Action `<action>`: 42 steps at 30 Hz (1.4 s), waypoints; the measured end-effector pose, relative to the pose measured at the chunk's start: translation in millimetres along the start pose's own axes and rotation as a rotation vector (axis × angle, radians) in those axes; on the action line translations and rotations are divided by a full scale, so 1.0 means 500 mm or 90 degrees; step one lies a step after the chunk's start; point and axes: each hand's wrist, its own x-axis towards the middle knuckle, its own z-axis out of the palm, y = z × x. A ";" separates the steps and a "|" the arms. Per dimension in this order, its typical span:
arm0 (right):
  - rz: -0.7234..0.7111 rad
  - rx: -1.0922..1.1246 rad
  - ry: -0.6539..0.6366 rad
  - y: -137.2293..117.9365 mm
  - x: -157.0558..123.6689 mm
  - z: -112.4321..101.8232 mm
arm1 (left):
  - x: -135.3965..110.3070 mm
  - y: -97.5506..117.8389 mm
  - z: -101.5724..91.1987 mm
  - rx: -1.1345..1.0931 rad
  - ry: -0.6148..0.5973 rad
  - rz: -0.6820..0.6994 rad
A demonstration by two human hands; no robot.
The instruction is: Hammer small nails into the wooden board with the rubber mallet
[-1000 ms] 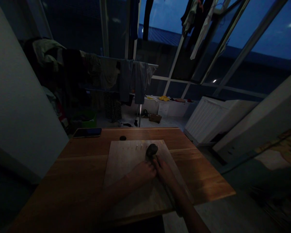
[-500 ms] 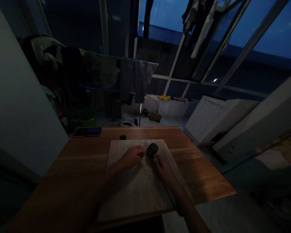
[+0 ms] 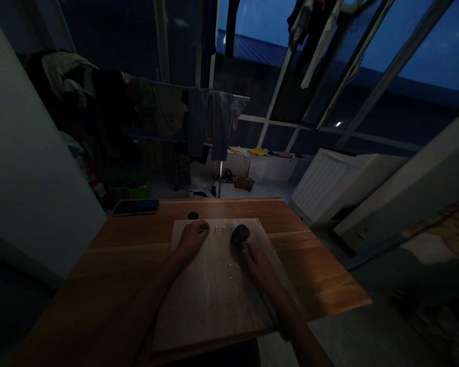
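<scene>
A pale wooden board (image 3: 214,300) lies on a brown wooden table (image 3: 118,265). My right hand (image 3: 257,265) is closed round the handle of a dark mallet (image 3: 240,234), whose head rests on the board's far part. My left hand (image 3: 193,235) rests at the board's far left, fingers bent toward a small nail (image 3: 207,229); whether it grips the nail is too dark to tell. A couple of upright nails (image 3: 219,230) stand in a row between the left hand and the mallet head. Loose nails (image 3: 231,268) lie on the board near my right hand.
A phone (image 3: 135,206) lies at the table's far left corner, a small dark round object (image 3: 193,215) beside the board's far edge. Beyond the table stand a clothes rack with hanging laundry (image 3: 199,122), a white radiator (image 3: 329,183) and large windows.
My left hand left the right hand's side and moved left and away along the nail row to the board's far left. The mallet and right hand stayed almost still.
</scene>
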 end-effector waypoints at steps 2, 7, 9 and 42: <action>-0.002 -0.004 -0.003 0.002 0.000 0.000 | 0.001 -0.004 0.002 0.021 0.000 0.005; -0.005 -0.012 -0.004 0.001 0.002 0.000 | -0.001 -0.006 0.003 0.032 0.007 0.011; -0.008 -0.013 -0.001 0.000 0.002 0.000 | -0.001 -0.006 0.004 0.015 0.002 0.007; -0.105 -0.038 -0.075 -0.138 0.083 0.063 | -0.004 0.023 -0.008 0.047 -0.019 -0.033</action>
